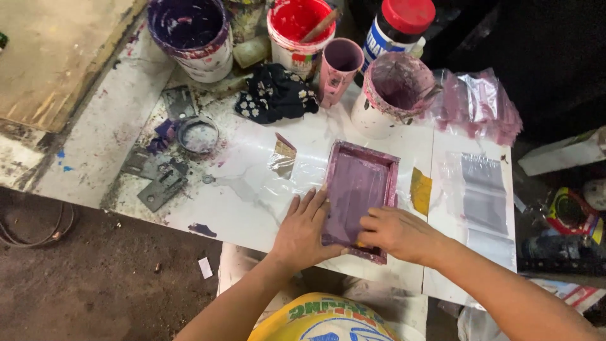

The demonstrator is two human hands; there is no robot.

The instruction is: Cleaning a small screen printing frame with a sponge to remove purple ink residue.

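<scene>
A small rectangular printing frame (358,189), stained purple-pink, lies flat on the white table (252,202). My left hand (303,227) rests with fingers spread on the frame's left edge and near corner, pressing it down. My right hand (394,232) is inside the frame's near end, fingers curled on a small yellowish piece, possibly a scraper, mostly hidden under the fingers. A clear plastic sheet lies under the frame.
At the back stand a purple paint bucket (192,35), a red paint bucket (297,28) with a stick, a pink cup (339,66), a pink-stained tub (394,91) and a red-lidded jar (398,28). Dark floral rag (274,95). Plastic bags (483,104) at right. Metal pieces (164,183) at left.
</scene>
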